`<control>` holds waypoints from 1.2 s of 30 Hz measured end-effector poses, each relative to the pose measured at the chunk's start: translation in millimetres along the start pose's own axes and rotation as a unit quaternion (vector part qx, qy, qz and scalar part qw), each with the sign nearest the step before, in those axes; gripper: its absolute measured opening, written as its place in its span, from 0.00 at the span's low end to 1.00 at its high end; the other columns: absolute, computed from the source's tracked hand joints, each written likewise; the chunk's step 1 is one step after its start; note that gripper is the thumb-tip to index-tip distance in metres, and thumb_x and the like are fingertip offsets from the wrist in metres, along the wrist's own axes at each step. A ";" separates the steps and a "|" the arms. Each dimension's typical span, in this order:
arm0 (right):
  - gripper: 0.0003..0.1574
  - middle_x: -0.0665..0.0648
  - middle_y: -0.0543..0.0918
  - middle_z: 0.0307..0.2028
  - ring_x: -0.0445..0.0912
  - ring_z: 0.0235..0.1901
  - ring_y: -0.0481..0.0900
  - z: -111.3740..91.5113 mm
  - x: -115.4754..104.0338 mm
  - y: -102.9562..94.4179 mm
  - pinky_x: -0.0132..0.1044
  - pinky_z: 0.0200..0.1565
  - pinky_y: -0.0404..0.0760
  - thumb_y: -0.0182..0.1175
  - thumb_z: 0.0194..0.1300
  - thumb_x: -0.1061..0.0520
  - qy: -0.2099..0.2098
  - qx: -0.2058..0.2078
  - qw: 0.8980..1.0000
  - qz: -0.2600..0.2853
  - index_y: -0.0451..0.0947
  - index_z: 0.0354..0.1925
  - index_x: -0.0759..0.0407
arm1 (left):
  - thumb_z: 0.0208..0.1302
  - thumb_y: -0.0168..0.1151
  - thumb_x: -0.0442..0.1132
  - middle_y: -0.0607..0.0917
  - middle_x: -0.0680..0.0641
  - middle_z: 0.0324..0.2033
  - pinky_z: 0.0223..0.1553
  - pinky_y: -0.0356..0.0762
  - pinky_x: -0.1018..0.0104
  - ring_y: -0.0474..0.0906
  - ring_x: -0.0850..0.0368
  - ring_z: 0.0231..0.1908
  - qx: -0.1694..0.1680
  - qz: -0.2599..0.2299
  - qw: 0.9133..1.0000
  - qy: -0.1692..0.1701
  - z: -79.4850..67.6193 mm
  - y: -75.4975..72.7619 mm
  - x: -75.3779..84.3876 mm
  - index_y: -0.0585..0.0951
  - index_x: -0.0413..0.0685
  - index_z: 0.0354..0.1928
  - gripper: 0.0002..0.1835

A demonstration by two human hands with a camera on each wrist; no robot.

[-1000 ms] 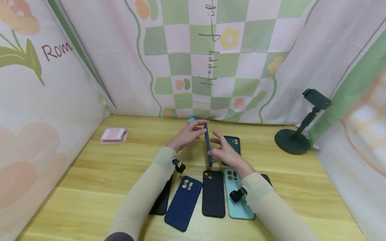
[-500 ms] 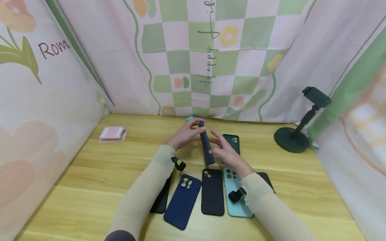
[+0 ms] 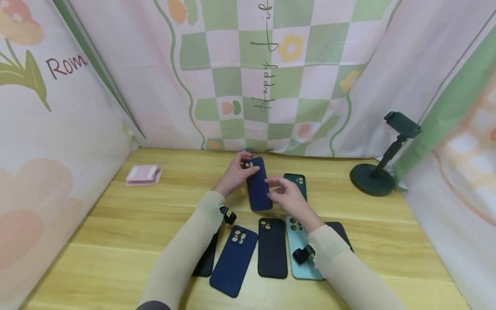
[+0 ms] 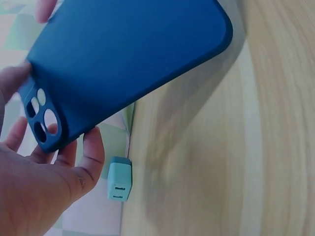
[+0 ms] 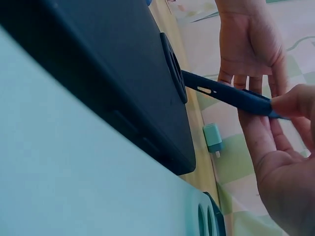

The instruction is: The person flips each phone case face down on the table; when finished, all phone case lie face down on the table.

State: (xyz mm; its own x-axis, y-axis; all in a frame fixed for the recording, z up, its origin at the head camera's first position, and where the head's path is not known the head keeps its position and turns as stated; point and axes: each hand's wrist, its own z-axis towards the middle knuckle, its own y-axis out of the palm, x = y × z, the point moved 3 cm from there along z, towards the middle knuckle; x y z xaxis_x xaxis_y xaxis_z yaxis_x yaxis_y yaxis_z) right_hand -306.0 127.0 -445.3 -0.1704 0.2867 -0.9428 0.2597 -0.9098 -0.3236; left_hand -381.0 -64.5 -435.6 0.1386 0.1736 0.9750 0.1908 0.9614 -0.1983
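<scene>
A navy phone case (image 3: 258, 189) is held up above the table, its back with the camera cutouts turned toward me. My left hand (image 3: 235, 173) grips its upper left end by the cutouts, thumb on the back. My right hand (image 3: 290, 199) pinches the lower right edge. Seen from the left wrist, the case (image 4: 133, 54) spans the top, with my left hand (image 4: 47, 189) around its cutout end. In the right wrist view the case (image 5: 229, 96) appears edge-on, with the right thumb against it.
In front lie another navy case (image 3: 234, 262), a black case (image 3: 273, 254) and a light blue case (image 3: 304, 262). A dark green case (image 3: 301, 183) lies behind my right hand. A pink holder (image 3: 143, 173), a black stand (image 3: 373, 178) and a mint charger (image 4: 119, 181) stand farther back.
The held navy case has turned from edge-on to showing its back and cutouts. My left hand has shifted slightly left, and my right fingers have closed on the case's edge.
</scene>
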 end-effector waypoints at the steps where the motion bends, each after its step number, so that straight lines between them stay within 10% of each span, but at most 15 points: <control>1: 0.24 0.60 0.77 0.56 0.53 0.45 0.80 -0.3 1.2 -0.3 0.44 0.43 0.81 0.60 0.66 0.63 0.007 0.003 1.000 -0.007 0.76 0.60 0.54 | 0.63 0.67 0.38 0.72 0.42 0.56 0.45 0.76 0.62 0.74 0.48 0.49 0.005 -0.001 1.000 0.003 0.4 0.1 -0.9 0.68 0.45 0.58 0.25; 8: 0.22 0.58 0.78 0.55 0.52 0.46 0.80 -0.3 8.2 -2.9 0.44 0.43 0.80 0.57 0.66 0.62 0.039 -0.008 0.998 -0.053 0.78 0.58 0.56 | 0.63 0.65 0.30 0.78 0.44 0.51 0.38 0.74 0.67 0.76 0.53 0.42 0.011 0.035 0.999 0.009 2.8 0.6 -3.9 0.77 0.42 0.42 0.08; 27: 0.23 0.70 0.76 0.56 0.62 0.48 0.80 1.7 11.8 -27.4 0.48 0.45 0.82 0.51 0.71 0.63 0.051 -0.007 0.999 -0.011 0.71 0.61 0.71 | 0.63 0.64 0.35 0.83 0.45 0.47 0.48 0.75 0.58 0.77 0.48 0.52 0.016 0.094 0.995 0.001 9.6 3.6 -2.2 0.82 0.39 0.47 0.11; 36: 0.19 0.67 0.79 0.49 0.59 0.44 0.79 -11.1 13.9 -53.3 0.46 0.41 0.82 0.53 0.73 0.59 0.049 0.013 0.996 -0.070 0.74 0.57 0.69 | 0.67 0.64 0.41 0.84 0.50 0.41 0.40 0.76 0.66 0.78 0.56 0.41 -0.055 0.142 0.988 0.016 17.6 38.5 24.7 0.83 0.43 0.47 0.11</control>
State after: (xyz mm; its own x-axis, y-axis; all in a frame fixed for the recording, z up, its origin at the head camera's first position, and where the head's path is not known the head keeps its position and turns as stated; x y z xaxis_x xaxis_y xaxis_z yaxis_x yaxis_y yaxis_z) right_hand -311.7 182.8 -442.1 -0.1089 0.4390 -0.8919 0.2142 -0.8658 -0.4523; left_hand -387.3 -19.5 -417.4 0.2318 0.4241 0.8754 0.2443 0.8457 -0.4744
